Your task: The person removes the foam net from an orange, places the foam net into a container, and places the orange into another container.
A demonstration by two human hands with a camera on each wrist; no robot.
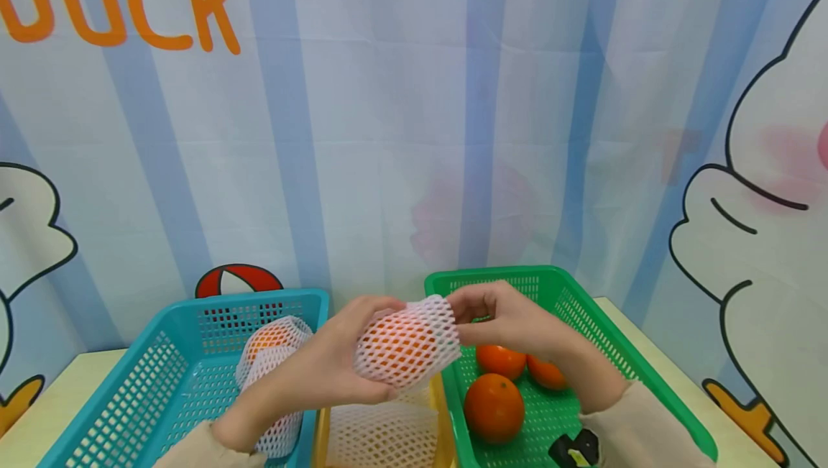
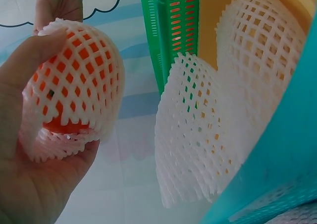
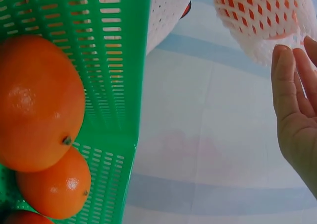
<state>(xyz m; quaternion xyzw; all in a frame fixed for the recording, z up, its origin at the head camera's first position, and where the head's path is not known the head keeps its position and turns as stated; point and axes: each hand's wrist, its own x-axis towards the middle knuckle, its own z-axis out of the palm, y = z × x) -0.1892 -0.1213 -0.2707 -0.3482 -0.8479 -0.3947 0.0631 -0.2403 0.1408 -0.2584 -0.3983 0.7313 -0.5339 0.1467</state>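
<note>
My left hand (image 1: pixel 323 356) grips an orange (image 2: pixel 67 122) sleeved in a white foam net (image 1: pixel 409 342), thumb and fingers curled round it. The netted orange is held up above the yellow container between the two baskets. At the net's right end, my right hand (image 1: pixel 511 317) pinches the edge with its fingertips. Seen from the left wrist, the orange shows bare at one open end of the net. Bare oranges (image 1: pixel 494 408) lie in the green basket (image 3: pixel 131 110) below my right hand. Netted oranges (image 1: pixel 272 342) lie in the blue basket (image 1: pixel 162 353) beside my left hand.
A yellow container (image 1: pixel 321 439) between the baskets holds several flat foam nets (image 1: pixel 383 436); some stick up over its rim in the left wrist view. A small black object (image 1: pixel 576 448) is by the right sleeve. A striped printed curtain (image 1: pixel 388 130) hangs behind the table (image 1: pixel 97 367).
</note>
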